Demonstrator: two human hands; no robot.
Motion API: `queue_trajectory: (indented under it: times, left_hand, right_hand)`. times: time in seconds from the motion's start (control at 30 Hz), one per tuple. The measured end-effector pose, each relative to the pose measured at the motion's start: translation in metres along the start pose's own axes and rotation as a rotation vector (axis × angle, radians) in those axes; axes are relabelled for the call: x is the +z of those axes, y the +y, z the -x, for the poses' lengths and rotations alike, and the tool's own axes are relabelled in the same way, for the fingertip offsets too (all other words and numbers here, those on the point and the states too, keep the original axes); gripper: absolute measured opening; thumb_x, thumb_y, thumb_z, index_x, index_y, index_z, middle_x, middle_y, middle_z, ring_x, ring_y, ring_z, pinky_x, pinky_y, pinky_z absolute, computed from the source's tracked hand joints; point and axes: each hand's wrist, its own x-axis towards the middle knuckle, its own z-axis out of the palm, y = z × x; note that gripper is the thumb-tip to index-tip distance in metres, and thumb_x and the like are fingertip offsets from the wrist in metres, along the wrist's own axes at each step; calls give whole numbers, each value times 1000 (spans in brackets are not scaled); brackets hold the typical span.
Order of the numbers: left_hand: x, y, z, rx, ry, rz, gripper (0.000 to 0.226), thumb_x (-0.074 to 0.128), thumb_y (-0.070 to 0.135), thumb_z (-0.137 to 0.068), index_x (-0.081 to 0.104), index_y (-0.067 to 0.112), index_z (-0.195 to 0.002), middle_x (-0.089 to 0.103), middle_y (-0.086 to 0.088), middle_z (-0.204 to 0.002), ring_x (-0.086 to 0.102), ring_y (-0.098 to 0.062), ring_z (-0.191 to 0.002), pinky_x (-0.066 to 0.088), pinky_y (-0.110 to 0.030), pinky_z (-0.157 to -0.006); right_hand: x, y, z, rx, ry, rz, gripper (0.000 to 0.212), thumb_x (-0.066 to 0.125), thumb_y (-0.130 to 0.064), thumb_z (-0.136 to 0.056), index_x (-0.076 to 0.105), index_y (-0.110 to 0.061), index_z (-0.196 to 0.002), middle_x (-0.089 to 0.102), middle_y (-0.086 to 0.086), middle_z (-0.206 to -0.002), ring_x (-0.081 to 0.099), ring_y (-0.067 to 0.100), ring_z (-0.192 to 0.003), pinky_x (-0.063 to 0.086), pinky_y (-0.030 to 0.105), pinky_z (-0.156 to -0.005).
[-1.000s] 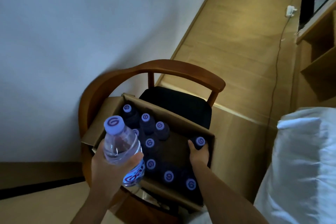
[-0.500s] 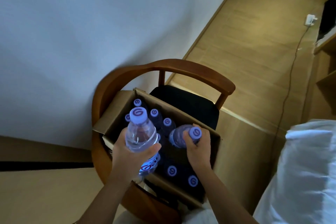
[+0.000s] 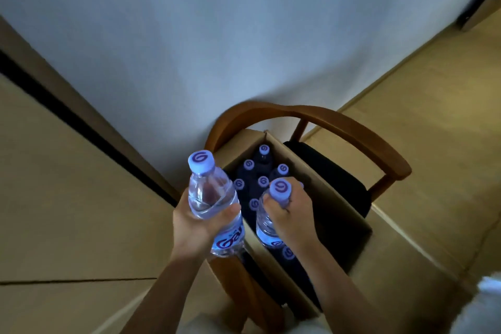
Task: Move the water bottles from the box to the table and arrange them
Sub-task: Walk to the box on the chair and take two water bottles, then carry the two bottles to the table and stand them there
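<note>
Pale wall (image 3: 203,35) and tan wood flooring (image 3: 433,130) surround a round-backed wooden armchair with a dark seat cushion (image 3: 339,127), which carries the open brown cardboard box (image 3: 352,225) just beyond and under both hands. Curled around the body of a clear plastic water bottle with a lilac cap (image 3: 214,198), the left hand (image 3: 195,225) holds it upright beside the box's near-left edge. The right hand (image 3: 287,214) pinches the neck of a second clear lilac-capped bottle (image 3: 267,225) over the box, where more capped bottles (image 3: 256,171) stand in the dark just ahead of its fingers.

Dim, bluish indoor light, deep shadow inside the box (image 3: 339,214), wide-angle bending and soft blur toward edges.
</note>
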Motion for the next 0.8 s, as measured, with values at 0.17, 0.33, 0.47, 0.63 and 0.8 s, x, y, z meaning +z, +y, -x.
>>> queue_trajectory:
  times: [0.17, 0.33, 0.47, 0.63, 0.8]
  left_hand:
    - [-64, 13, 24, 64, 151, 6, 55, 83, 38, -38, 68, 16, -86, 74, 3, -77, 71, -10, -68, 51, -17, -56]
    - [-149, 22, 69, 129, 312, 43, 52, 81, 38, -41, 67, 18, -87, 73, -1, -80, 70, -15, -73, 54, -27, -63]
    - [-226, 25, 120, 171, 433, 35, 52, 82, 38, -40, 67, 18, -86, 73, -2, -80, 70, -17, -73, 54, -31, -65]
    - [-328, 28, 194, 255, 655, -8, 56, 80, 41, -37, 66, 17, -85, 74, 2, -78, 69, -8, -68, 51, -17, -58]
    - [-420, 29, 275, 305, 930, -38, 53, 80, 41, -37, 66, 23, -85, 73, 3, -80, 70, -11, -72, 52, -19, -61]
  right_hand:
    - [49, -40, 19, -81, -153, -46, 12, 56, -34, -63, 49, -24, -66, 54, -5, -62, 53, 9, -61, 44, 19, -60]
    - [109, -81, 70, -189, -369, -33, 9, 54, -24, -66, 49, -17, -70, 52, -1, -60, 53, 15, -58, 49, 32, -60]
    - [166, -121, 130, -280, -447, -70, 14, 54, -22, -64, 41, -25, -62, 47, -9, -53, 48, 6, -53, 42, 23, -56]
    - [249, -162, 216, -349, -587, -133, 18, 62, -24, -64, 45, -29, -62, 55, -16, -58, 50, 0, -53, 36, 11, -53]
    - [329, -202, 299, -522, -817, -174, 35, 74, -24, -77, 44, -33, -62, 53, -18, -61, 49, 2, -58, 38, 15, -59]
